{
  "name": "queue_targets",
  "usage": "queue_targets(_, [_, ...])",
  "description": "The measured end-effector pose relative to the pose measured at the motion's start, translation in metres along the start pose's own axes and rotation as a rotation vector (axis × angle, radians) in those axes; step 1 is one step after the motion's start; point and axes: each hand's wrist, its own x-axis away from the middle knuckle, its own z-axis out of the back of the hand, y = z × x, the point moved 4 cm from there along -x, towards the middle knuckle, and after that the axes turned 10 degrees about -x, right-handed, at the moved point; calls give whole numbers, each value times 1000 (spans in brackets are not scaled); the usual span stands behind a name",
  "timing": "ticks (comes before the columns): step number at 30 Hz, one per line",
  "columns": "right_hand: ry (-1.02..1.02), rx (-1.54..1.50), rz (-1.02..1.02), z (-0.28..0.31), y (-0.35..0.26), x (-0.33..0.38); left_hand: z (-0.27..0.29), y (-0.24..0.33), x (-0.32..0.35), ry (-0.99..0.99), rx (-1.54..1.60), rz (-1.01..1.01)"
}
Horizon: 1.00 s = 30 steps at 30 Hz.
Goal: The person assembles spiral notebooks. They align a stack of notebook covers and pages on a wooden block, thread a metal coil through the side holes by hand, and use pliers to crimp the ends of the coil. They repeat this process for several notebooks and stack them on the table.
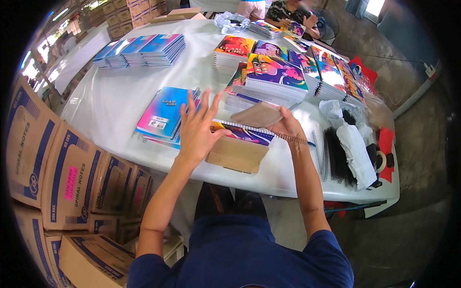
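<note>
My left hand (198, 128) has its fingers spread, with the thumb resting at the left end of a notebook's punched edge. That notebook (247, 134) has a colourful cover and lies in front of me on a brown cardboard piece (237, 156). My right hand (289, 127) is closed at the notebook's right end, where a thin dark spiral coil (297, 140) trails past the wrist. A greyish-brown board (257, 115) stands tilted beside the right fingers. Left of my left hand lies a small stack of bound blue-and-pink notebooks (165, 113).
Stacks of colourful notebooks (276, 72) and blue ones (141, 48) stand farther back on the white-covered table (115, 105). Black coils (333, 158) and white wrapping (355, 153) lie at right. Cartons (67, 177) are piled at left. Another person (293, 19) sits across the table.
</note>
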Motion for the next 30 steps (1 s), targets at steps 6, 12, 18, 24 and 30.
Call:
queue_targets(6, [-37,350,-123,-16,8,-17,-10,-30,17,196,602,259])
queue_targets(12, [-163,306,-173,12,11,-30,-45,-44,32,-59,1285,499])
queue_targets(18, [-198,876,-152,-22,13,-33,-47,-44,37,-80,1254,512])
queue_targets(24, [-177,966,-220,-15,12,-34,-46,-35,36,-78,1319,539])
queue_targets(30, [-138,722,-166,-19,11,-36,-51,-38,37,-92,1320,518])
